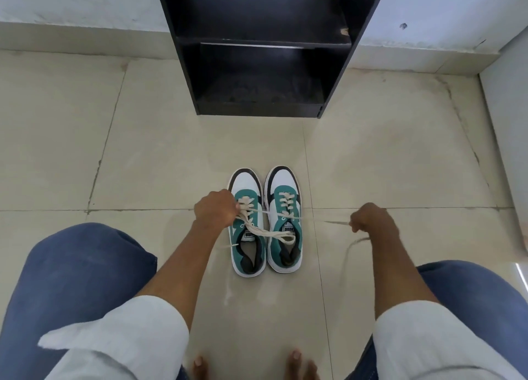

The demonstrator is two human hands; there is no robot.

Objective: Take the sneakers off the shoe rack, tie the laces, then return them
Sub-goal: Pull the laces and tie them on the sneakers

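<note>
- The pair of white and teal sneakers (pixel 264 222) stands on the beige tiled floor (pixel 143 151), near the black wooden shoe rack (pixel 257 45).
- The left hand (pixel 215 209) grips the cream laces (pixel 251 211) of the left sneaker.
- The right hand (pixel 371 219), well to the right, is closed on a stretched lace end.

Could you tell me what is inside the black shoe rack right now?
The shoe rack shows two bare dark shelves with no shoes; both sneakers stand on the floor in front. Its upper part is cut off by the frame, so anything higher cannot be seen.

Sneakers (pixel 265 222) – knit-look cloth, flat woven laces (pixel 274 232); shoe rack (pixel 263 45) – matt black board; floor (pixel 143 151) glossy tile.
</note>
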